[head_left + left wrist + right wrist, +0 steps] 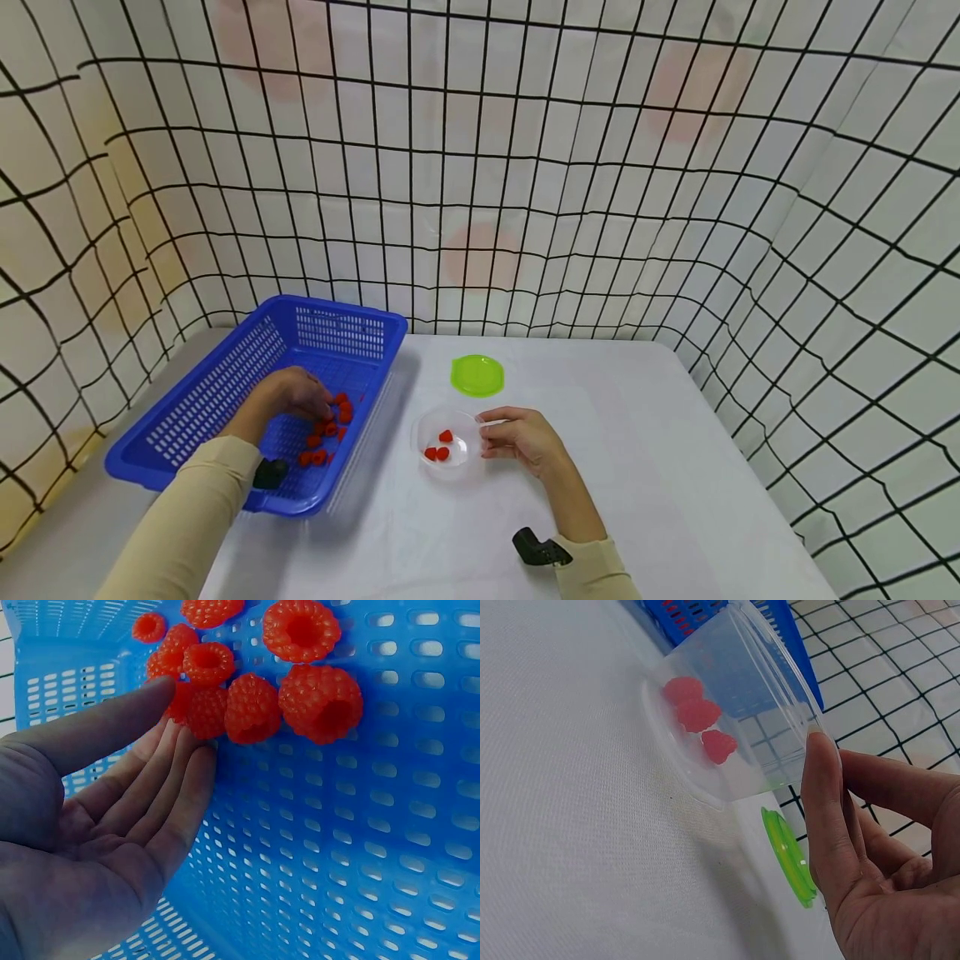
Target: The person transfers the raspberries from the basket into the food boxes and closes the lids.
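Observation:
In the blue basket, my left hand (127, 810) reaches among several red raspberries (253, 709), with one partly hidden raspberry (180, 701) between thumb and fingertips. More berries lie around it on the basket floor. My right hand (523, 442) pinches the rim of a clear plastic container (450, 471) between thumb and fingers. That container stands on the white table, tilted-looking in the right wrist view, and three raspberries (697, 715) sit on its bottom. Beyond it lies a bright green lid (477, 376), flat on the table.
The blue basket (390, 322), with high perforated walls, occupies the left side of the white table (600, 400). Its right wall stands between the berries and the container. A black grid net (555, 208) over white sheeting encloses the table's back and sides.

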A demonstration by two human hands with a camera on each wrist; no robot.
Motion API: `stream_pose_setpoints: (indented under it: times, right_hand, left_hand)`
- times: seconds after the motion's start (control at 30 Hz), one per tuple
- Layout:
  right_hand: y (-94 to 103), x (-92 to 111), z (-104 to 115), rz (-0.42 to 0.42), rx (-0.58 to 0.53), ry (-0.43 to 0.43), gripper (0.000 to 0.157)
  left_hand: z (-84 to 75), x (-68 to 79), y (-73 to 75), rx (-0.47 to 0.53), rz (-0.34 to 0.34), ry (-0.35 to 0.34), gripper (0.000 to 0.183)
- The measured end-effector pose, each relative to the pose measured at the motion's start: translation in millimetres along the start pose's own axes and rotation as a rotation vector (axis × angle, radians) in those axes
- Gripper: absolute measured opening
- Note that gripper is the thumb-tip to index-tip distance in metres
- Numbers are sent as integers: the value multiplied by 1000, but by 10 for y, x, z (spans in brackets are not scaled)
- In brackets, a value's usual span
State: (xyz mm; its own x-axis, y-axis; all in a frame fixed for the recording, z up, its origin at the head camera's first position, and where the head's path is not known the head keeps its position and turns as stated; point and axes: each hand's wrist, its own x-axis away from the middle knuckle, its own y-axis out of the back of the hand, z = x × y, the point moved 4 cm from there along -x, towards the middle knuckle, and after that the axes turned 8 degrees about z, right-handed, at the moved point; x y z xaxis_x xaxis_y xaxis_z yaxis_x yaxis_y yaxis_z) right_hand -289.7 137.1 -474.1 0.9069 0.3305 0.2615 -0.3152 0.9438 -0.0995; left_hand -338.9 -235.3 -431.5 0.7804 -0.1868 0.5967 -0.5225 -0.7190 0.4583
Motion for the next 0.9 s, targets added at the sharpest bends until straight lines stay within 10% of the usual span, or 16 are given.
stream_pose_setpoints:
  times: [0.37, 0.9]
  right_hand:
    - [-2, 13, 10, 4, -11, 3, 29]
    - [-14, 7, 15, -4, -15, -3, 30]
  left_hand:
    - [4, -5, 13, 26, -13, 6, 29]
    - [-261, 138, 137, 110, -54, -209, 30]
